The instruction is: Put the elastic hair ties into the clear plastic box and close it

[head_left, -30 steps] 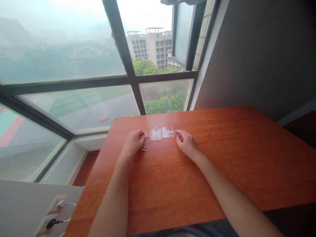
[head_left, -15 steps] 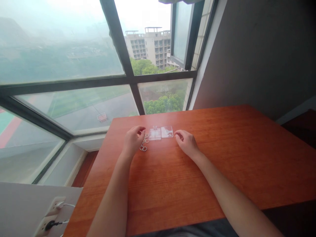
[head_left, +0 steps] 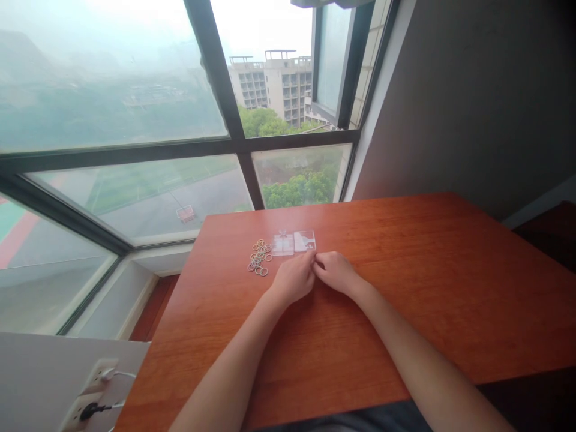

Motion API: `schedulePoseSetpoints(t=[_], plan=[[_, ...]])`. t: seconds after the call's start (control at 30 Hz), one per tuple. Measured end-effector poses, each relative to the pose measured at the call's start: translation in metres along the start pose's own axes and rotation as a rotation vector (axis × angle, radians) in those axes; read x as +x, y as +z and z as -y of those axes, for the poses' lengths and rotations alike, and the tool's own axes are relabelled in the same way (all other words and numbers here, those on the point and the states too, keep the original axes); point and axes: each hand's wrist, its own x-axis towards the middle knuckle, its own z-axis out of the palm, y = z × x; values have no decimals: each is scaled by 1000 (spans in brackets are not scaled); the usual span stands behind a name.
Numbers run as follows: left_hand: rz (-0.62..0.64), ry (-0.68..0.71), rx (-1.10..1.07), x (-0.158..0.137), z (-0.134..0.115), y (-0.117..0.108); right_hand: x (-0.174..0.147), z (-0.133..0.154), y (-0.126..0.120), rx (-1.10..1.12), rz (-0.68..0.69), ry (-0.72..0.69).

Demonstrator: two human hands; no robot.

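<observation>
My left hand [head_left: 294,277] is closed, its fingertips meeting those of my right hand [head_left: 335,271] just in front of an open clear plastic box. My right hand is closed too, thumb against fingers. Whatever they pinch between them is hidden or too small to name. The box's base [head_left: 283,247] has compartments, and its lid [head_left: 306,239] lies flat to the right, marked with a white shape. Left of the box, several metal rings [head_left: 261,256] lie in a loose, overlapping cluster on the table.
The reddish-brown wooden table [head_left: 432,276] runs up to a dark-framed window [head_left: 243,144]. A grey wall [head_left: 468,108] rises on the right. At the lower left, a plug [head_left: 90,411] with a cord sits in a wall socket.
My left hand has moved right and nearer to me, from over the rings to my right hand, uncovering the cluster. My right hand has come slightly nearer to me.
</observation>
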Motion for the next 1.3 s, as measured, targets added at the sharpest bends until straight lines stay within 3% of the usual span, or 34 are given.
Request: schedulePoseSetpoints(t=[0.23,0.53,0.87,1.3], plan=[[-6,-14,-55,2,4,-1,-1,3,-3,-29,6,7],[52,-19,-252,0,4,-17,-4,13,-4,-116,38,14],[37,-62,-109,4,-9,-14,0,15,-5,-158,91,64],[36,-81,-98,2,-3,-11,-3,22,-1,-152,86,48]])
